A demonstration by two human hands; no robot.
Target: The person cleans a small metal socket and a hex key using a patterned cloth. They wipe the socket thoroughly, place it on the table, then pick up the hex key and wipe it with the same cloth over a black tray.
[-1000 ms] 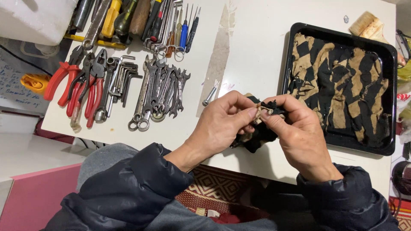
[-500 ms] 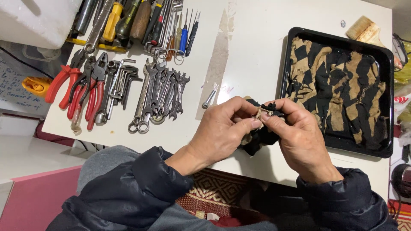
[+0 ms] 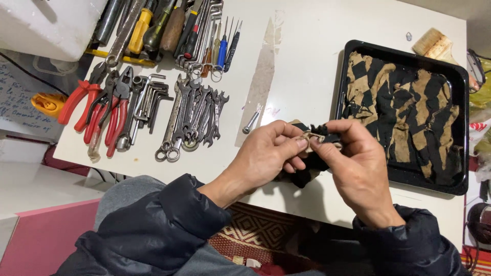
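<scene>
My left hand (image 3: 268, 153) and my right hand (image 3: 353, 163) meet over the front edge of the white table (image 3: 307, 56). Between their fingertips they pinch a small metal part (image 3: 313, 136) together with a dark rag (image 3: 309, 166) that hangs below the fingers. The part is mostly hidden by my fingers. A loose bolt (image 3: 251, 122) lies on the table just left of my left hand. Both arms wear dark padded sleeves.
A black tray (image 3: 463, 102) lined with a tan and black cloth sits at the right. Wrenches (image 3: 197, 115), hex keys (image 3: 151, 99) and red-handled pliers (image 3: 97, 110) lie at the left, screwdrivers (image 3: 215, 43) behind them. A brush (image 3: 433, 43) lies beyond the tray.
Both hands stay together on the part and rag; the fingers have shifted slightly as they work the part. Nothing else on the table has moved.
</scene>
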